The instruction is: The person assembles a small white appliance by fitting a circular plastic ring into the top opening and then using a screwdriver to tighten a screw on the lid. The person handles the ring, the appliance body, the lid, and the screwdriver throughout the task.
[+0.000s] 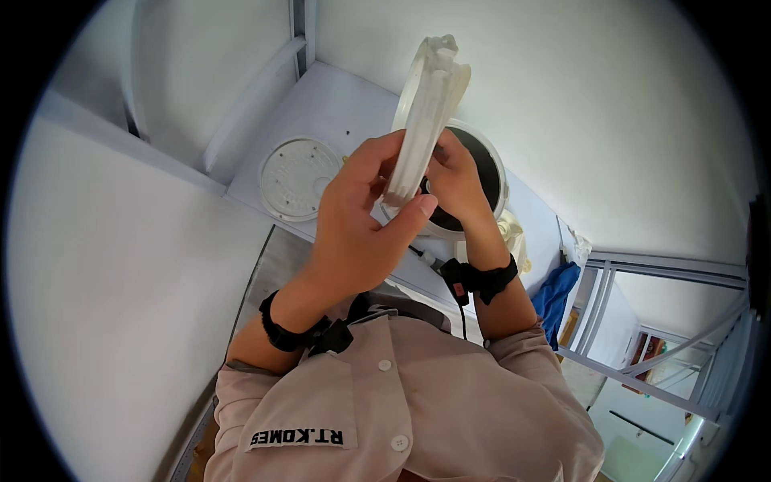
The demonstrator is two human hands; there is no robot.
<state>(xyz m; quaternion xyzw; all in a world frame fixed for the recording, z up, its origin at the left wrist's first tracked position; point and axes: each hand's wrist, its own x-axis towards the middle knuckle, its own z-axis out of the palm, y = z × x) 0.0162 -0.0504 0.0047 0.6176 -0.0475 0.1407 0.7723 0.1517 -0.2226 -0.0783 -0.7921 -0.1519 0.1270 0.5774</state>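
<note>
Both my hands hold up a whitish round plastic piece, like a lid [427,112], tilted so that its thick edge faces me. My left hand [349,213] grips its lower edge, the thumb across the near end and the fingers behind. On its other side, my right hand [459,173] has its fingers curled against it; the fingertips are partly hidden. Behind and below stands a white round pot-like appliance [504,189] with a dark inside, partly covered by my hands. To the left, a flat white disc [297,177] with small holes lies on the table.
The pale table [337,100] sits in a corner against white walls. A cream plastic part [511,233] is right of the appliance. Farther right are a blue cloth [556,297] and a grey metal frame [594,301]. Black bands with small devices circle both wrists, one trailing a cable [463,321].
</note>
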